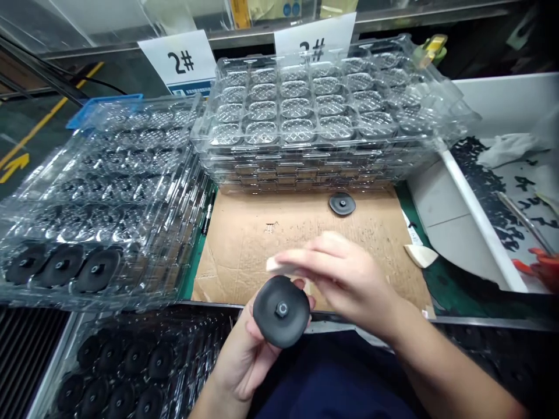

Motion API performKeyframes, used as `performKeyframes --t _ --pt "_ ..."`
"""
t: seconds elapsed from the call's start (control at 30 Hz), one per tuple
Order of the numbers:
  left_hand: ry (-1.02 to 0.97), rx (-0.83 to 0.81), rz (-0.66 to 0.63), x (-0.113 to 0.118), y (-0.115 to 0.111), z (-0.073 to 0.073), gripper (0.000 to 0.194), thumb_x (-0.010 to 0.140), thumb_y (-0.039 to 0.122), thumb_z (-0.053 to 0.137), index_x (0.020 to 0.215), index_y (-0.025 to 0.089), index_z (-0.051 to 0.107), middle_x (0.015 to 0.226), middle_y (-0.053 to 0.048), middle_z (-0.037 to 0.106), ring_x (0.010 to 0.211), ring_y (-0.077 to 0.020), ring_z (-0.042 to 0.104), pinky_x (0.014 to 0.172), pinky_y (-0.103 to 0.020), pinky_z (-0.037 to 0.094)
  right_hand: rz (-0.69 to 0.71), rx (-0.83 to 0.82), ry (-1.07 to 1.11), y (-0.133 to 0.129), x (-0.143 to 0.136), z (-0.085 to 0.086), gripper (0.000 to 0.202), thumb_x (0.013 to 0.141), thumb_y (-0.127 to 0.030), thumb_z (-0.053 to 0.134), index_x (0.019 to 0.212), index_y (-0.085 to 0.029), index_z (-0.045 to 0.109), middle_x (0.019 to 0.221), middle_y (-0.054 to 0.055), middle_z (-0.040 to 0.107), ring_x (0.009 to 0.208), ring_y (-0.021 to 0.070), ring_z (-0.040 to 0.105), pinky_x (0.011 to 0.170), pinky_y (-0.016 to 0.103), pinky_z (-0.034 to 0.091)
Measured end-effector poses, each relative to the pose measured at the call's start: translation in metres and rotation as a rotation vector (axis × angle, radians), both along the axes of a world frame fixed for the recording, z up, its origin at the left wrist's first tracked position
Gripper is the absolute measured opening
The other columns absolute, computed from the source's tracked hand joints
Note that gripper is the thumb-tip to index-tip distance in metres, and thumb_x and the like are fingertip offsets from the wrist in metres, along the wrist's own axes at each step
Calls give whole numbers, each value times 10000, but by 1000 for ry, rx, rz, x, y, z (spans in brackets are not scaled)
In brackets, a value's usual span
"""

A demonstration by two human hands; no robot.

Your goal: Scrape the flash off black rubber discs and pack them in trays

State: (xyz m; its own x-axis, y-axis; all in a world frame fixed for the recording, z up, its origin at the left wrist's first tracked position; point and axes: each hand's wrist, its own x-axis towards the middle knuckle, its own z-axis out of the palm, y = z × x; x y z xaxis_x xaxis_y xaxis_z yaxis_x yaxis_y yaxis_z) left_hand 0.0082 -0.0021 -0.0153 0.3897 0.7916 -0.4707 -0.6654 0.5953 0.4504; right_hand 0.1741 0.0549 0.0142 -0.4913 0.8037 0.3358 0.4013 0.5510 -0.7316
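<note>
A round black part (282, 326) with a small hub at its centre is held in my left hand (251, 361), its hub side facing up. Just above its upper edge, my right hand (345, 276) pinches a small white piece (275, 265), slightly blurred. Whether the white piece touches the black part cannot be made out. Another black part (342, 204) lies on the brown cardboard (240, 233) near the stacked clear trays. To the right, a cream-coloured wedge-shaped piece (420, 255) rests at the cardboard's edge.
Clear moulded trays (301, 110) are stacked behind the cardboard. More trays (126, 186) stand at the left, with black parts in the front row. Below them, another tray (126, 372) holds several black parts. A white bin (484, 215) at the right contains black scraps and an orange-handled tool.
</note>
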Motion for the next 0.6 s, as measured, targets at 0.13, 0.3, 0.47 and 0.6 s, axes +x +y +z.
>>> performKeyframes --t 0.13,0.3,0.47,0.6 --pt "-228 27 -15 -8 -1 -3 493 646 379 704 1115 275 592 1163 -43 624 1058 -259 573 885 -318 467 -291 -216 -24 -20 10 -47 294 896 -179 431 1159 -249 543 961 29 620 829 135 539 724 270 426" --pt "-197 -23 -77 -9 2 -1 461 624 363 716 1070 294 619 1147 -31 632 1044 -255 583 900 -328 456 -199 -249 -185 -49 14 -98 266 862 -150 443 1046 -227 619 730 20 611 695 156 511 651 305 420" --pt "-205 29 -88 -2 1 2 532 615 422 704 1109 257 598 1143 -56 636 1039 -256 586 911 -318 441 -359 -206 -71 -40 21 -38 300 881 -158 450 1148 -248 552 862 18 629 744 139 511 680 283 394" --pt "-184 -7 -99 2 -4 -2 473 644 363 708 1088 229 613 1136 -36 638 1067 -185 565 928 -249 423 -91 74 -4 -35 11 18 317 877 -140 424 1153 -236 547 901 15 636 717 143 483 655 294 342"
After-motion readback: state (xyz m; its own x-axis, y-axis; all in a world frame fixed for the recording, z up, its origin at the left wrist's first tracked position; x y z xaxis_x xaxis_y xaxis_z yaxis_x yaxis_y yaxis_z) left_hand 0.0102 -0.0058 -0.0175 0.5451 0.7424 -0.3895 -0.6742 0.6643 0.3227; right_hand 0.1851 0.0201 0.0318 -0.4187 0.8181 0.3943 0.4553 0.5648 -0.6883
